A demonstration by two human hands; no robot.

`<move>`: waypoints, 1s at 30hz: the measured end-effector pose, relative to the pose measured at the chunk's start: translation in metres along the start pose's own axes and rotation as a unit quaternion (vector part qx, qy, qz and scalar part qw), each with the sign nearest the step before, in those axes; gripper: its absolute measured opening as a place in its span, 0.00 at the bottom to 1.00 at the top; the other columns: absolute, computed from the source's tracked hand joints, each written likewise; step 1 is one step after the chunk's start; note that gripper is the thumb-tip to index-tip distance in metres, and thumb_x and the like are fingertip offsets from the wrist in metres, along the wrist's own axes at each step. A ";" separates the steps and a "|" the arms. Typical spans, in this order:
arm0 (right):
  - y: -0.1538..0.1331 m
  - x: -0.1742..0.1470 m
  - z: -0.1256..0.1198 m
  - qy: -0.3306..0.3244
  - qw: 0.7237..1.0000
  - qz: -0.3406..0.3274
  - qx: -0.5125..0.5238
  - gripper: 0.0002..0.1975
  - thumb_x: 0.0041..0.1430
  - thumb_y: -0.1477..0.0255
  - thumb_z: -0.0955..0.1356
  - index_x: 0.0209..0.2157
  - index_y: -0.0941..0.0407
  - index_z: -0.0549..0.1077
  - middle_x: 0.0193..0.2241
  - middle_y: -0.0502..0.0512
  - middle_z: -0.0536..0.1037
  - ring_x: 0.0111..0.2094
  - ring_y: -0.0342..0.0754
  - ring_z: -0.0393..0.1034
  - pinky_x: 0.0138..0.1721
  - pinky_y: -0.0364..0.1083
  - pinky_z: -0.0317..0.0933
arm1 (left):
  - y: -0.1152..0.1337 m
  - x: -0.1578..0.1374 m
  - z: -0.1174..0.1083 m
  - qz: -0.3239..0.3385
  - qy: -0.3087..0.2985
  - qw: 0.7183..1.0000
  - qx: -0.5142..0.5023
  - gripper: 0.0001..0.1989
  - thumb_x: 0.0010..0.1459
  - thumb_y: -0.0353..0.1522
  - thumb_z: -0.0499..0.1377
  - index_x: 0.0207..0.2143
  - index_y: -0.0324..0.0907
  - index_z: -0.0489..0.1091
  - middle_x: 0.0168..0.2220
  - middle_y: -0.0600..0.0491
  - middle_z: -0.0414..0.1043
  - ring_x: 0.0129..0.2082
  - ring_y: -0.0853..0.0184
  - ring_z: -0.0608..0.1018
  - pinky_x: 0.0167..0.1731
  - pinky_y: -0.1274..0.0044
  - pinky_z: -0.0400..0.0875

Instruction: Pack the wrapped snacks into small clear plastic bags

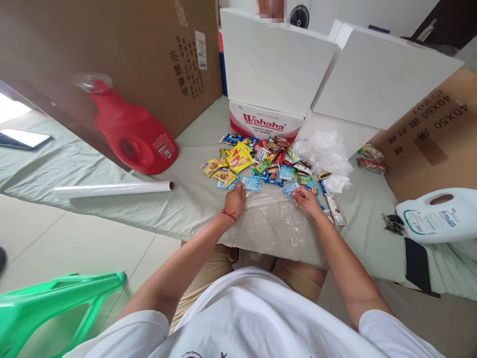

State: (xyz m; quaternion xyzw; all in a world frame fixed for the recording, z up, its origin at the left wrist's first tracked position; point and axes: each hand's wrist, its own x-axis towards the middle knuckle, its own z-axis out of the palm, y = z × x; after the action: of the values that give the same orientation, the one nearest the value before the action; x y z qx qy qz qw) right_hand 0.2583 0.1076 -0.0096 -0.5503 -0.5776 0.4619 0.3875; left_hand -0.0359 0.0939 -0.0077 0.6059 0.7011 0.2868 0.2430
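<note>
A clear plastic bag (268, 226) lies spread flat on the cloth near the front edge. My left hand (235, 200) is closed on the bag's left upper corner, with a red cord around the wrist. At the opposite corner, my right hand (306, 201) pinches the bag's edge, its fingertips right beside a light blue packet (289, 190). Just beyond both hands is a heap of small wrapped snacks, including a yellow packet (239, 157), cookie packets (225, 176) and another light blue packet (252, 184). A white wrapped bar (335, 210) lies right of my right hand.
Crumpled clear bags (324, 151) sit behind the heap, before white boxes (276, 59) and a Wahaha carton (266, 122). Leftward are a red jug (130, 129) and a white roll (112, 189). A white jug (439, 216) and black phone-like slab (417, 263) lie right.
</note>
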 end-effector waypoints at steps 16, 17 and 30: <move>-0.047 -0.088 0.050 -0.105 0.861 -0.309 -0.391 0.16 0.73 0.68 0.62 0.55 0.53 0.77 0.54 0.61 0.78 0.57 0.56 0.69 0.61 0.58 0.64 | 0.008 0.031 0.025 0.040 -0.086 0.984 0.153 0.18 0.73 0.37 0.44 0.52 0.41 0.69 0.47 0.39 0.79 0.47 0.53 0.81 0.45 0.67 0.71; -0.041 -0.102 0.069 -0.157 0.844 -0.311 -0.408 0.19 0.72 0.66 0.64 0.59 0.55 0.75 0.60 0.62 0.75 0.62 0.58 0.66 0.64 0.60 0.61 | 0.007 0.035 0.025 0.040 -0.081 0.984 0.150 0.17 0.73 0.37 0.45 0.52 0.41 0.69 0.46 0.40 0.79 0.46 0.53 0.81 0.45 0.67 0.71; -0.009 -0.139 0.117 -0.229 0.847 -0.228 -0.421 0.31 0.72 0.56 0.65 0.70 0.56 0.63 0.71 0.62 0.62 0.74 0.60 0.47 0.74 0.67 0.38 | 0.033 -0.055 0.002 0.253 0.104 0.960 0.054 0.11 0.66 0.30 0.51 0.42 0.42 0.73 0.41 0.44 0.76 0.47 0.56 0.76 0.50 0.64 0.72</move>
State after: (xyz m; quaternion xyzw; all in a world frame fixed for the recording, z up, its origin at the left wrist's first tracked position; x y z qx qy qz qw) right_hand 0.1565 -0.0423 -0.0241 -0.3922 -0.8981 0.1863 0.0692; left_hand -0.0027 0.0426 0.0135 0.7425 0.5608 0.3621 0.0549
